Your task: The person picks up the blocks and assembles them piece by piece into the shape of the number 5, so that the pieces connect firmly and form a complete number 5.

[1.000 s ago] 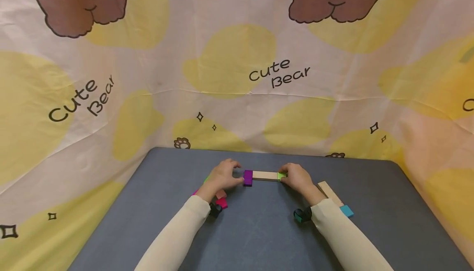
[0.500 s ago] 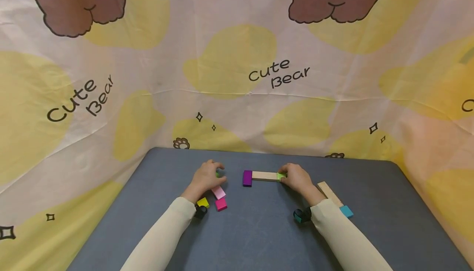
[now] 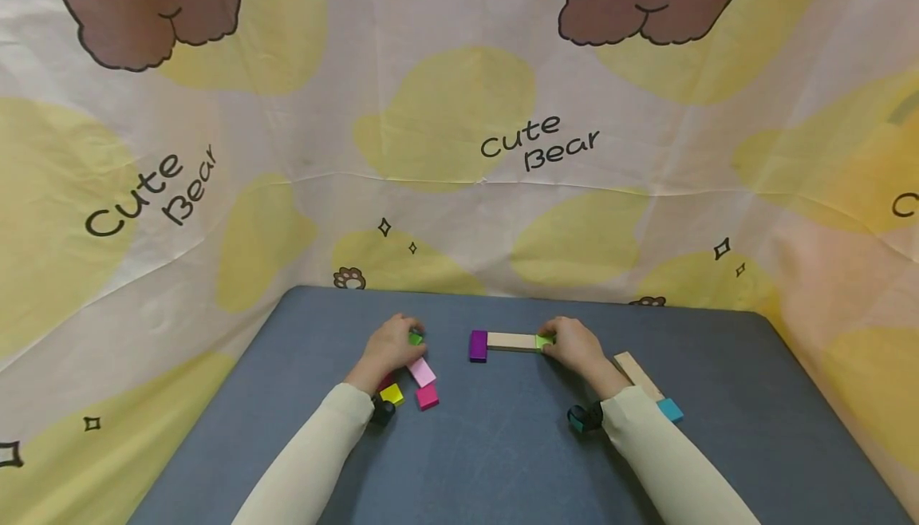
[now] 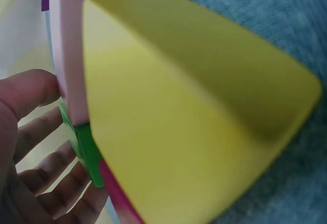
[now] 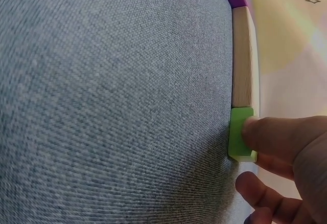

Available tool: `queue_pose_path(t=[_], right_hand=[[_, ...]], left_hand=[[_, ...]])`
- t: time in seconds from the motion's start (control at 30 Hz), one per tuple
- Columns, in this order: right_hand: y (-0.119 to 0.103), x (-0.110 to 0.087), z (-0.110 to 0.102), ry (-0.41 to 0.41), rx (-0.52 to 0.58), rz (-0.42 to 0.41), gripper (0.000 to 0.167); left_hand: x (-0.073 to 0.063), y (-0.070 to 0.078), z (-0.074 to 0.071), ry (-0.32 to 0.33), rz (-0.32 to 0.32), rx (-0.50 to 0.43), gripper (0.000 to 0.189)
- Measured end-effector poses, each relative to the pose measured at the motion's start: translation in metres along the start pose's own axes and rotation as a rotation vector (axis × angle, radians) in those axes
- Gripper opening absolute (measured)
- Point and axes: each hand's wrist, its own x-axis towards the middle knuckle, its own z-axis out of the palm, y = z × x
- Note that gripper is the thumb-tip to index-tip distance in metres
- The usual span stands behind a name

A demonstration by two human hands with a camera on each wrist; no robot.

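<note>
My left hand [image 3: 391, 347] is at the left group of blocks, its thumb and fingers on either side of a green block [image 3: 416, 339]. In the left wrist view the thumb lies apart from the fingers, by the end of a pink block [image 4: 71, 45], and the fingers reach behind the green block. My right hand [image 3: 577, 345] pinches a light green block [image 5: 240, 132] at the end of a plain wooden strip [image 3: 511, 341]. At the strip's other end stands a purple block [image 3: 478, 346], forming one row with it.
Around the left hand lie a yellow block [image 3: 392, 395], a hot pink block [image 3: 427, 396] and a dark red block [image 3: 386, 382], partly hidden. Beyond the right wrist, another wooden strip [image 3: 637, 375] meets a blue block [image 3: 671, 409]. A patterned cloth [image 3: 445, 126] hangs behind the grey table [image 3: 495, 461].
My left hand has moved left from the purple block to the green block, its fingers drawing closer together around it. The right hand keeps its hold on the light green block.
</note>
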Motion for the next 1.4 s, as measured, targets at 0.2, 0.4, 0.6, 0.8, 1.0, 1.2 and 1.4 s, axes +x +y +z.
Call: queue_pose_path(t=[0.2,0.4,0.6,0.8,1.0,1.2,1.4], right_hand=[[0.001,-0.001,0.001,-0.009,0.004,0.008,0.021],[-0.001,0.0,-0.002,-0.006,0.009,0.006,0.02],[-0.001,0.0,-0.002,-0.01,0.008,0.013,0.021],[-0.002,-0.001,-0.002,-0.017,0.009,0.012,0.02],[-0.001,0.0,-0.003,-0.015,0.008,0.009,0.021],[-0.001,-0.001,-0.003,0.016,0.013,-0.029,0.019],[0.001,0.0,-0.001,0.019,0.021,-0.024,0.019]], left_hand=[[0.001,-0.001,0.003,-0.008,-0.025,-0.025,0.028],[0.004,-0.001,0.006,-0.006,-0.076,-0.045,0.024],[0.004,-0.001,0.006,-0.002,-0.093,-0.054,0.022],[0.003,-0.003,0.007,0.019,-0.077,-0.06,0.022],[0.001,-0.004,0.004,0.074,-0.075,-0.09,0.024],[-0.003,-0.002,-0.002,0.171,-0.066,-0.133,0.023],[-0.011,0.011,-0.005,0.239,-0.012,-0.177,0.022]])
